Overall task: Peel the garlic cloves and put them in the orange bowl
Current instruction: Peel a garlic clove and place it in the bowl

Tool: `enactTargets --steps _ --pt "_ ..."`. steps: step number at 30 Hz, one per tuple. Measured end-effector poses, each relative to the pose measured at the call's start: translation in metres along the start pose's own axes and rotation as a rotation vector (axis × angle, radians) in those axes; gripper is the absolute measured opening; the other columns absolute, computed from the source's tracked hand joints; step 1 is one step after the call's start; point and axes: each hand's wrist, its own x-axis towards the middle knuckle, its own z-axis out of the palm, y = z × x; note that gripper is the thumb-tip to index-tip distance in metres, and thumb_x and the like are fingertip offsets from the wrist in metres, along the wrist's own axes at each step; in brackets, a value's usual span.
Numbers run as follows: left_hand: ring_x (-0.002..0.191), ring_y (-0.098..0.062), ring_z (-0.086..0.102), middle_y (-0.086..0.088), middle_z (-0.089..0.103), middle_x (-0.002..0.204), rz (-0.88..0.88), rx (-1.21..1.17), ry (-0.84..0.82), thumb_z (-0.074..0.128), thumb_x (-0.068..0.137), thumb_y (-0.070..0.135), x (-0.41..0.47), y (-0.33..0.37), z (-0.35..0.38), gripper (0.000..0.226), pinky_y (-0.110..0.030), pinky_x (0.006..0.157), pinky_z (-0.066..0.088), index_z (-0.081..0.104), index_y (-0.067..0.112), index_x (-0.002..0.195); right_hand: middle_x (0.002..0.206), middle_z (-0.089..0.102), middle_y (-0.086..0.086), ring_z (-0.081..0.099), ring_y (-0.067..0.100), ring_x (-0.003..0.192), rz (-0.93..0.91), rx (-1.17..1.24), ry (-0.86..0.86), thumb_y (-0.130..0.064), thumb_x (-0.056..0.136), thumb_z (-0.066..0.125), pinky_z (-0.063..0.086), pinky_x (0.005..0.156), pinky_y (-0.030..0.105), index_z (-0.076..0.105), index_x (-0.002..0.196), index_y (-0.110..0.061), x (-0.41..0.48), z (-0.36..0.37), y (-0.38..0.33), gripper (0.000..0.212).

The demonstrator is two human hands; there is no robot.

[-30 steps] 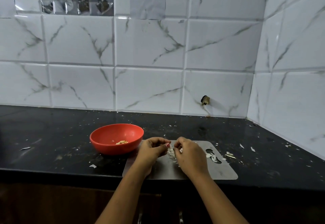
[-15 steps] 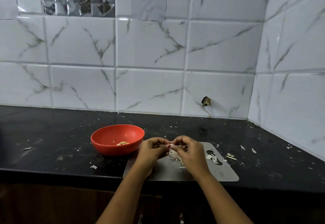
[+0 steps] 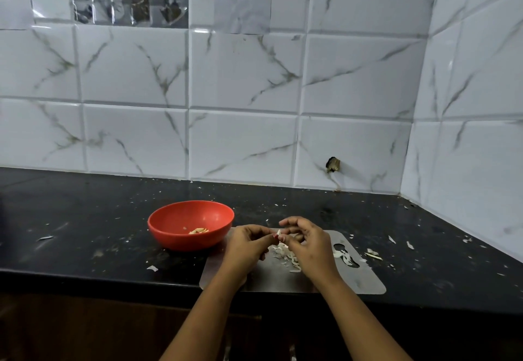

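The fingers (image 3: 293, 222) of both hands meet on one garlic clove (image 3: 278, 234). The left hand (image 3: 247, 244) pinches it with curled fingertips, and the right hand (image 3: 310, 243) pinches at it from the other side, its upper fingers arched loosely above. The clove is held just above the board, so I judge it to be mid-peel. How much skin is left on it is too small to tell.

Directly beneath the fingers a heap of white skins (image 3: 285, 257) lies on the grey cutting board (image 3: 365, 284). More lie to the right of the right hand.

To the left of the left hand, just beside the board, stands the orange bowl (image 3: 169, 236) with a few peeled cloves (image 3: 199, 230) at its bottom, so part of the job is done. I see no unpeeled cloves waiting on the counter (image 3: 85, 219), though some could be hidden under the hands. Both forearms reach in over the counter's near edge.
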Motion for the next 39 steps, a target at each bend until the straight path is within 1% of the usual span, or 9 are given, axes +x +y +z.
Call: enactTargets --steps 5,9,14,18,24,28,31,36,39 --pt "0.045 -0.005 0.048 -0.008 0.070 0.068 0.036 0.103 0.024 0.064 0.083 0.001 -0.0022 0.0014 0.0006 0.017 -0.017 0.042 0.038 0.072 0.012 0.073 0.080 0.071 -0.006 0.064 0.001 0.074 0.013 -0.007 -0.014 -0.005 0.080 0.074 0.052 0.063 0.014 0.068 0.085 -0.032 0.0007 0.0014 0.0022 0.029" --pt "0.047 -0.012 0.048 -0.020 0.069 0.071 0.083 0.182 0.044 0.065 0.081 0.002 -0.0025 0.0011 0.0004 0.017 -0.020 0.042 0.039 0.072 0.013 0.071 0.080 0.074 -0.007 0.066 0.000 0.068 0.008 -0.015 -0.033 -0.003 0.080 0.072 0.051 0.063 0.013 0.076 0.084 -0.018 0.0009 0.0016 0.0054 0.017" --pt "0.042 -0.010 0.049 0.000 0.066 0.060 0.111 0.270 0.048 0.069 0.080 0.007 -0.0019 -0.0023 -0.0001 0.011 -0.024 0.045 0.042 0.073 0.014 0.072 0.083 0.075 -0.004 0.070 0.007 0.078 0.039 0.047 -0.064 -0.003 0.083 0.069 0.055 0.064 0.019 0.077 0.088 -0.014 0.0004 0.0012 0.0053 0.014" --pt "0.041 -0.008 0.048 0.000 0.066 0.061 0.111 0.268 0.056 0.068 0.080 0.006 -0.0019 -0.0015 -0.0001 0.013 -0.023 0.044 0.043 0.071 0.015 0.072 0.082 0.075 0.000 0.071 0.013 0.078 0.069 0.107 -0.077 -0.001 0.083 0.069 0.059 0.068 0.027 0.076 0.087 -0.016 0.0001 0.0009 0.0041 0.016" --pt "0.054 -0.012 0.053 -0.015 0.068 0.071 0.066 0.166 0.048 0.066 0.082 0.003 -0.0024 -0.0017 0.0000 0.012 -0.019 0.044 0.042 0.071 0.010 0.075 0.076 0.071 0.010 0.070 0.017 0.071 0.094 0.178 -0.042 0.003 0.083 0.069 0.058 0.066 0.025 0.069 0.083 -0.016 -0.0005 0.0018 0.0031 0.019" --pt "0.059 -0.011 0.056 -0.009 0.068 0.071 0.068 0.135 0.038 0.068 0.083 0.006 -0.0032 -0.0017 0.0005 0.006 -0.019 0.044 0.044 0.072 0.009 0.079 0.075 0.072 0.008 0.072 0.016 0.072 0.104 0.171 -0.037 0.003 0.085 0.066 0.059 0.070 0.027 0.070 0.082 -0.012 0.0003 0.0019 0.0053 0.016" --pt "0.056 -0.004 0.058 -0.003 0.067 0.067 0.083 0.169 0.045 0.073 0.080 0.010 -0.0033 -0.0011 0.0005 0.004 -0.018 0.045 0.045 0.073 0.007 0.083 0.077 0.073 0.009 0.072 0.016 0.073 0.120 0.187 -0.047 0.004 0.086 0.063 0.058 0.070 0.025 0.071 0.083 -0.012 0.0005 0.0021 0.0050 0.019" --pt "0.049 -0.004 0.055 0.000 0.063 0.062 0.107 0.245 0.102 0.075 0.077 0.009 -0.0030 -0.0013 0.0006 0.005 -0.020 0.043 0.047 0.071 0.007 0.078 0.082 0.073 0.010 0.072 0.018 0.077 0.177 0.269 -0.084 0.002 0.091 0.057 0.058 0.070 0.025 0.070 0.088 -0.008 0.0004 0.0013 0.0022 0.016" --pt "0.046 -0.002 0.052 0.001 0.063 0.060 0.126 0.297 0.129 0.079 0.074 0.013 -0.0033 -0.0018 0.0009 0.011 -0.021 0.041 0.047 0.069 0.008 0.073 0.082 0.074 0.010 0.073 0.021 0.078 0.182 0.242 -0.115 -0.002 0.089 0.062 0.058 0.070 0.027 0.071 0.091 -0.009 0.0003 0.0012 0.0012 0.011"
